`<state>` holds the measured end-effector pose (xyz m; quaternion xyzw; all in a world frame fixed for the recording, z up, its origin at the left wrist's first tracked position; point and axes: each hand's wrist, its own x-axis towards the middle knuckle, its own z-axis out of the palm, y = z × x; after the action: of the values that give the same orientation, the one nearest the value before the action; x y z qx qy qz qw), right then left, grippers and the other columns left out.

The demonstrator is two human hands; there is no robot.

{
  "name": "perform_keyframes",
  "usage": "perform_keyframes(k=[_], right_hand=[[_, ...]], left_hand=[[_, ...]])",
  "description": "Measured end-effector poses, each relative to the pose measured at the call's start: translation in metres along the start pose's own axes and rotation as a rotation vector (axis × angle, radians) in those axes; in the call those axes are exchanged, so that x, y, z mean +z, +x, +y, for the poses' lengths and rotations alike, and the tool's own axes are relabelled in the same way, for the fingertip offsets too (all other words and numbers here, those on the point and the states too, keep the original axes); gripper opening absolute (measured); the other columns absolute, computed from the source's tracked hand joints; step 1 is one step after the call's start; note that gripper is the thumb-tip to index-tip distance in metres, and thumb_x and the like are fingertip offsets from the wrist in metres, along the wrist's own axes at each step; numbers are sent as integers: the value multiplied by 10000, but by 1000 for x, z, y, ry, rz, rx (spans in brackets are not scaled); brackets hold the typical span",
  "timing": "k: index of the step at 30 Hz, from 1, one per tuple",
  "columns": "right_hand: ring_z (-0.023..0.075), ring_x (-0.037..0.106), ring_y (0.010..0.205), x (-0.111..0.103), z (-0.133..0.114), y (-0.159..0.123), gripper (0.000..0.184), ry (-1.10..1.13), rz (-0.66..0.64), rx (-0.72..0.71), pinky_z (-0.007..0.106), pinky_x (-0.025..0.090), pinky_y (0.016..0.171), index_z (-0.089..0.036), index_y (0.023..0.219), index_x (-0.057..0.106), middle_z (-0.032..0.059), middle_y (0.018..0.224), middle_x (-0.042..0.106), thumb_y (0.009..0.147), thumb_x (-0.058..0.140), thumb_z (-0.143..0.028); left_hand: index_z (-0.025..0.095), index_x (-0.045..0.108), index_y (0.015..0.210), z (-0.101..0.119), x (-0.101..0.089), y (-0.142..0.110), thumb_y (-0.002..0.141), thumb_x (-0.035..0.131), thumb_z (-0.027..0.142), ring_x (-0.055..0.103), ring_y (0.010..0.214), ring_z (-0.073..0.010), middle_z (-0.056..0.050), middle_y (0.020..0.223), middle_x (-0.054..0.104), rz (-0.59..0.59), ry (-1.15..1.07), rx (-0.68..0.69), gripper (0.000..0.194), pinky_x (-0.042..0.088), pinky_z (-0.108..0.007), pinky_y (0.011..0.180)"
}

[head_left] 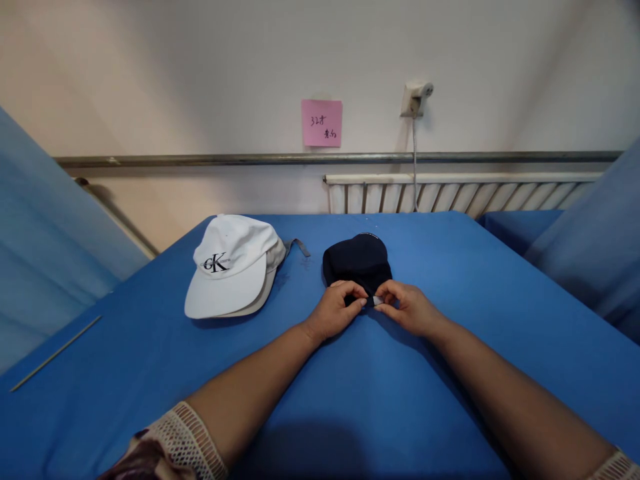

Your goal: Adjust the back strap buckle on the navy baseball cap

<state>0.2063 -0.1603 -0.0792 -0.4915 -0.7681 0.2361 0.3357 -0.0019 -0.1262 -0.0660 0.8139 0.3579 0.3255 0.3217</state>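
A dark navy or black cap (356, 259) lies on the blue-covered table, its strap side toward me. Fingers and thumb of my left hand (340, 308) are closed in a pinch on the cap's strap at its near edge. Just to the right, my right hand (407, 308) pinches the strap by a small whitish piece (378, 301). The two hands almost meet, and the fingertips partly hide the strap. Left of them sits a white cap (233, 257) with black "CK" lettering, stacked over a greyish-beige cap (270, 283) whose grey strap (300, 246) sticks out to the right.
A thin stick (56, 353) rests on the blue table cover (320, 413) at the left. Blue curtains (55, 247) hang at both sides. Behind are a wall rail (250, 160), a radiator (465, 190), a plugged-in socket (414, 100) and a pink note (321, 123).
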Motion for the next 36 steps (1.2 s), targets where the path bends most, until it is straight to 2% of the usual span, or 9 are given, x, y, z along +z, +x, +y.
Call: perform_keyframes(k=[14, 20, 36], right_hand=[[143, 596, 712, 0, 0, 0, 61, 28, -30, -17, 280, 469, 682, -226, 891, 592, 3, 798, 643, 831, 603, -217], [145, 604, 714, -1, -2, 0, 61, 41, -26, -17, 281, 474, 679, -226, 889, 600, 6, 808, 652, 829, 602, -214], [149, 593, 727, 1, -3, 0, 58, 52, -19, -3, 274, 469, 674, -229, 878, 603, 1, 778, 634, 820, 606, -226]], left_hand=[[165, 659, 860, -5, 1, 1, 815, 605, 227, 605, 835, -170, -36, 837, 669, 7, -83, -9, 94, 475, -304, 782], [182, 670, 842, -2, -1, 2, 807, 611, 224, 596, 839, -174, -26, 833, 675, -54, -4, 12, 81, 466, -318, 812], [201, 634, 864, 1, 3, 0, 811, 612, 209, 594, 856, -172, -5, 847, 668, 31, 103, 29, 57, 424, -350, 881]])
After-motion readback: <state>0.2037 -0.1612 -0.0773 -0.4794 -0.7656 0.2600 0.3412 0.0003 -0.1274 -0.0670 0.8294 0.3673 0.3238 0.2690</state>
